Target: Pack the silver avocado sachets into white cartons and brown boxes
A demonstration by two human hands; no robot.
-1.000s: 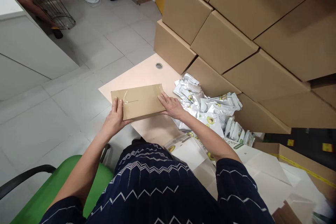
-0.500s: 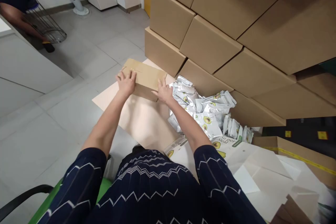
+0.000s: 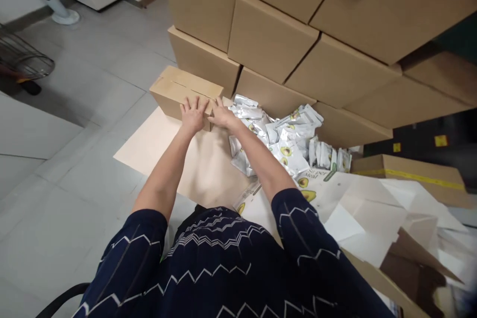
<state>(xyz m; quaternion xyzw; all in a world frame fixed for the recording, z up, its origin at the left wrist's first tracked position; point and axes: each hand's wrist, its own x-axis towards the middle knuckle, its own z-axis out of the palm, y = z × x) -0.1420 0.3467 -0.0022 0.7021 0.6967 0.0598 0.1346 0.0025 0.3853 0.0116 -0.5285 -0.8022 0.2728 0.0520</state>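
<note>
A closed brown cardboard box (image 3: pixel 167 88) lies on a pale flat sheet (image 3: pixel 145 141), its top seam facing up. My left hand (image 3: pixel 194 115) rests on the box's top near the front edge, fingers spread. Beside it, my right hand (image 3: pixel 221 114) grips the box's right end corner, fingers over the top and thumb at the front side. The two hands almost touch. Just right of the box is a heap of silvery-white pouches (image 3: pixel 288 134) printed with avocados.
Stacked cardboard cartons (image 3: pixel 272 35) form a wall behind the pouches. To the right lie a white printed Super Meal sheet (image 3: pixel 335 189) and an open carton with yellow tape (image 3: pixel 421 171). A wire stool (image 3: pixel 32 57) stands at far left on the tiled floor.
My left hand has slid along the box top toward its right end, close to my right hand. The view has shifted, and the person at far left is mostly out of it.
</note>
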